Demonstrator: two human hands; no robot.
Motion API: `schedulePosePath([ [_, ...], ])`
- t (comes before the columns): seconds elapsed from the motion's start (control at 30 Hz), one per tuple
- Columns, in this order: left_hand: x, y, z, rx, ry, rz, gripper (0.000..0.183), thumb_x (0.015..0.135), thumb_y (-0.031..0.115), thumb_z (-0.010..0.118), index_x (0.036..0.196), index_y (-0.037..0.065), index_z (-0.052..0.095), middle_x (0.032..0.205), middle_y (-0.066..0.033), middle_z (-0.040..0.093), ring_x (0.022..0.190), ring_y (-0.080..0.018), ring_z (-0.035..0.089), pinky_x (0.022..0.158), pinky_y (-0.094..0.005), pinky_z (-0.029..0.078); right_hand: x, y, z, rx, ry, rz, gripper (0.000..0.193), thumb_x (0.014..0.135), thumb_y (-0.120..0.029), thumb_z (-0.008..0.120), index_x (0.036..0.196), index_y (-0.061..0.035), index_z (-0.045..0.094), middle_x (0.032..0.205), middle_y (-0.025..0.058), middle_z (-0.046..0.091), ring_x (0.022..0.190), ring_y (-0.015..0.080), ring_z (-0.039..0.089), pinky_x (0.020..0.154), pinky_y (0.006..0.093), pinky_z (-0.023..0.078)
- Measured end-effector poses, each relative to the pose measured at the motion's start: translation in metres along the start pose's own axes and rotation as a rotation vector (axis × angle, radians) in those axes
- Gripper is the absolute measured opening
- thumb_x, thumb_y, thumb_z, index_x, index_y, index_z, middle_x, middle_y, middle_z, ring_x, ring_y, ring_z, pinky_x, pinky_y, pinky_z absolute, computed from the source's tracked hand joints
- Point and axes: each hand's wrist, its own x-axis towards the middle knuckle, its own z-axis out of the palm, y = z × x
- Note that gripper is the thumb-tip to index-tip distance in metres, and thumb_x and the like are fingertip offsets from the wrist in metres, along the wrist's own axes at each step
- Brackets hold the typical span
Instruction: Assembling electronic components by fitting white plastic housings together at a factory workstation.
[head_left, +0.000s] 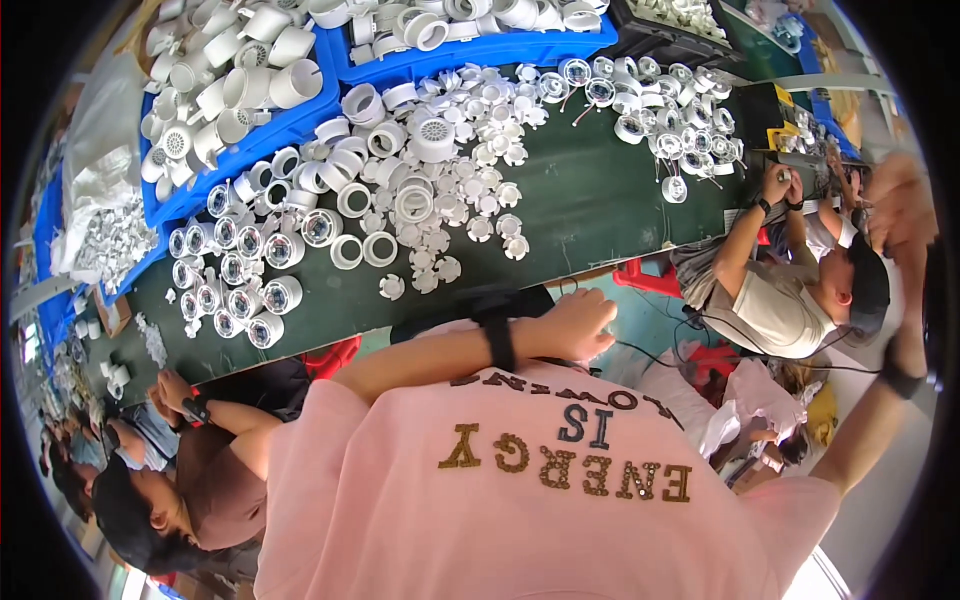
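Observation:
My left hand (577, 325) is curled into a fist close in front of my chest, apart from the table, and I see nothing in it. Raised at the far right edge, my right hand (900, 205) is blurred, so its fingers cannot be made out. Nearest to the left hand on the green table (560, 220) lie small white notched plastic caps (435, 240). Beside them are white plastic rings (354, 200) and a round perforated white cover (433, 138). White cylinders with clear lens-like fronts (284, 250) stand grouped at the left.
Blue bins (470, 57) heaped with white cup-shaped parts line the table's back. More clear-fronted round pieces (690, 140) lie at the back right. Co-workers sit at the right (790, 290) and left (215, 470). A red stool (648, 278) and dark cables (740, 355) are below the table edge.

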Motion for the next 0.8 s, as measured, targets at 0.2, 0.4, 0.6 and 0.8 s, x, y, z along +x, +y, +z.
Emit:
schedulePosePath([
  [0.2,-0.102,-0.057,-0.102,-0.318,0.031,-0.666,0.034,0.084,0.027,0.071,0.100,0.002,0.056,0.079,-0.0097,0.060,0.073,-0.0212,0.061,0.062,-0.0315,0.049,-0.026,0.249,0.184,0.235,-0.522,0.533,0.044,0.088,-0.016,0.069,0.124,-0.0014,0.049,0.100,0.0102,0.067,0.093,0.0173,0.065,0.078,0.0313,0.054],
  [0.4,-0.200,-0.081,-0.100,0.430,0.304,-1.106,0.108,0.062,0.043,0.085,0.132,-0.009,0.021,0.080,-0.0261,0.065,0.073,-0.0463,0.063,0.062,-0.0513,0.050,0.019,0.317,0.367,-0.312,-0.006,0.333,0.103,0.070,-0.041,0.079,0.141,0.0042,0.020,0.075,0.0249,0.066,0.068,0.0408,0.066,0.061,0.0467,0.053],
  [0.6,-0.135,-0.103,-0.054,0.310,0.475,-1.053,0.097,0.067,0.041,0.081,0.130,-0.005,0.024,0.076,-0.0246,0.066,0.071,-0.0436,0.065,0.061,-0.0498,0.052,0.069,0.312,0.397,-0.365,-0.037,0.130,0.109,0.074,-0.039,0.076,0.142,0.0127,0.008,0.072,0.0270,0.063,0.067,0.0460,0.063,0.063,0.0509,0.051],
  [0.8,-0.103,-0.125,-0.073,0.195,0.534,-0.968,0.100,0.068,0.039,0.081,0.135,-0.007,0.022,0.077,-0.0256,0.065,0.074,-0.0438,0.065,0.062,-0.0497,0.052,0.128,0.287,0.315,-0.290,-0.251,0.003,0.089,0.080,-0.038,0.071,0.139,0.0104,0.026,0.078,0.0247,0.066,0.070,0.0391,0.067,0.065,0.0440,0.053],
])
